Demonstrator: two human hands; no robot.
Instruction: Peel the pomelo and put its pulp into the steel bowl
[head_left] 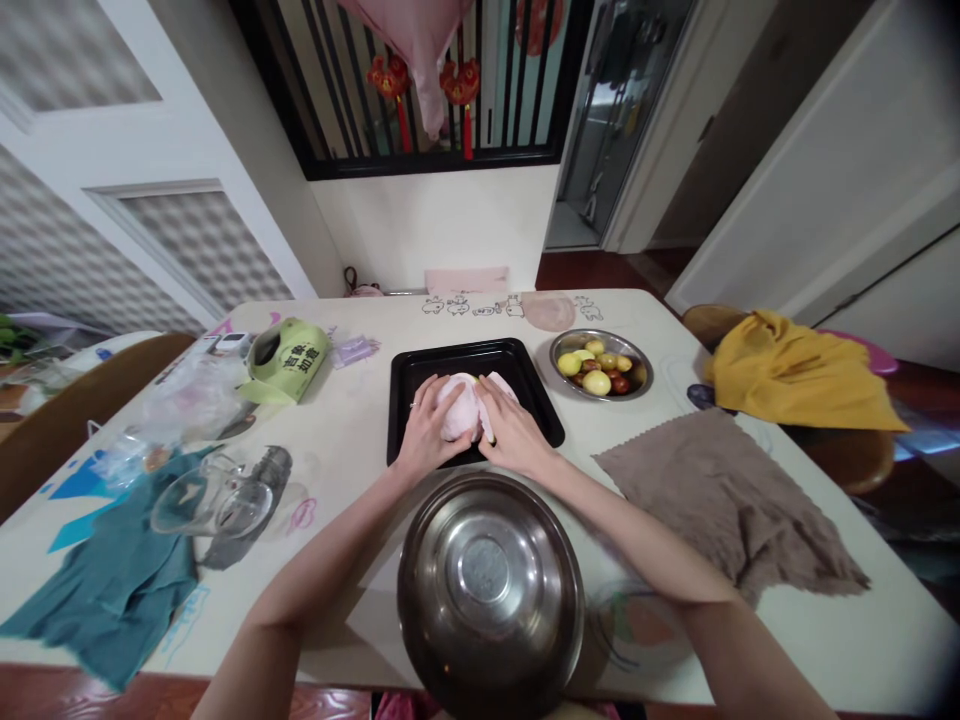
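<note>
Both hands grip what looks like a partly peeled pomelo [459,408], its pith pinkish white, with a thin yellow-green edge of rind showing. It rests over a black baking tray [409,362] in the middle of the table. My left hand [427,428] wraps its left side, thumb and fingers curved around it. On the other side, my right hand [514,428] holds the fruit with a flap of thick peel [501,386] at its fingers. The palms and finger undersides are hidden. A metal bowl [487,640] sits between my forearms, with only reflections showing inside.
Small fruits fill a steel dish [646,380] right of the tray. A brown cloth [720,500] and yellow cloth [795,370] lie right. Leftward are a glass pitcher [195,500], teal cloth [127,590], green visor [289,365] and clear plastic bag [187,395].
</note>
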